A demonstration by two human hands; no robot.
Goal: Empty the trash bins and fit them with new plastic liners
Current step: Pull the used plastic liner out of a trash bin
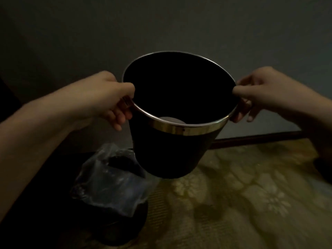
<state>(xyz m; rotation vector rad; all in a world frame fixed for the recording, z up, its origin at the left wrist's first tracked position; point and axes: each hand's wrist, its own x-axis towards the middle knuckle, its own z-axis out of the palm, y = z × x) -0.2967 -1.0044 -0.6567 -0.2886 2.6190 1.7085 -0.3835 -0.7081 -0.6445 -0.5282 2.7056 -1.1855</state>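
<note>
A black round trash bin (170,151) with a shiny metal band round its rim hangs in the air at the middle of the view. My left hand (111,99) grips the rim on the left side, thumb inside. My right hand (255,92) pinches the rim on the right side. The bin's inside is dark; a pale round patch (170,120) shows low inside it. Below and to the left, a second dark bin (115,225) stands on the floor with a crumpled clear plastic liner (111,178) in its mouth.
A plain grey wall (161,24) fills the upper half. A dark wooden baseboard (256,139) runs along its foot. A yellowish floral carpet (242,194) covers the floor to the right. The room is dim.
</note>
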